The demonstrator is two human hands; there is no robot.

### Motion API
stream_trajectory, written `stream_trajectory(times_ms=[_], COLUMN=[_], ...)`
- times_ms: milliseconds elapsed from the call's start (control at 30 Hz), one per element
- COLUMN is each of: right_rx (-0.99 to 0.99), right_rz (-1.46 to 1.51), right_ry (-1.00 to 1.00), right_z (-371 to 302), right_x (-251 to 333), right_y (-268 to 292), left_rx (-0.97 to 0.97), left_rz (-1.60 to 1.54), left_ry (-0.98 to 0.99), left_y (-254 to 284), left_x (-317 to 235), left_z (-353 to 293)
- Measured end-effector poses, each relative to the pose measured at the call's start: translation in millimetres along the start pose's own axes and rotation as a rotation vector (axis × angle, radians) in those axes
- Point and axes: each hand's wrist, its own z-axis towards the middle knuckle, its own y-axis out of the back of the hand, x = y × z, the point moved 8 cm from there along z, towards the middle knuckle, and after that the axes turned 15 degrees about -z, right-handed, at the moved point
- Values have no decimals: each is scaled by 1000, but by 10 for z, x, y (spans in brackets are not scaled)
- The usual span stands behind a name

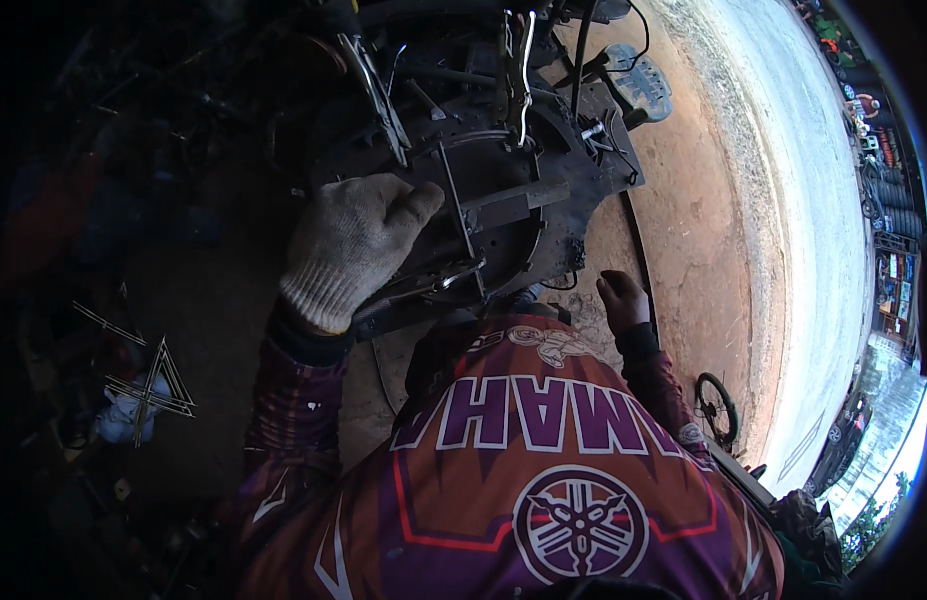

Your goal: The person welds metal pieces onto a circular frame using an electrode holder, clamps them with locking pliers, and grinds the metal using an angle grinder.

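Brown ground (pixel 688 215) spreads beyond the dark metal table (pixel 568 225) — hands (pixel 353 245) (pixel 623 300) near its edge.

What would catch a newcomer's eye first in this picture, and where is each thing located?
Probably the pale knitted glove on the left hand, bright against the left part of the dark metalwork at upper centre. Next may come the maroon and purple jersey filling the lower middle, and the bare right hand below and right of the metalwork. The pale road curving down the right side also stands out.
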Motion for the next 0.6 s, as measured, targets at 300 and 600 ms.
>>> stream_trajectory(times_ms=[300, 600], right_rx=[100, 148], right_rz=[116, 232], right_ry=[28, 74], right_z=[449, 1164], right_x=[-606, -1716], right_y=[-205, -487], left_rx=[179, -269], left_rz=[195, -609], left_ry=[95, 509], left_y=[-451, -583], left_x=[58, 159], left_z=[205, 77])
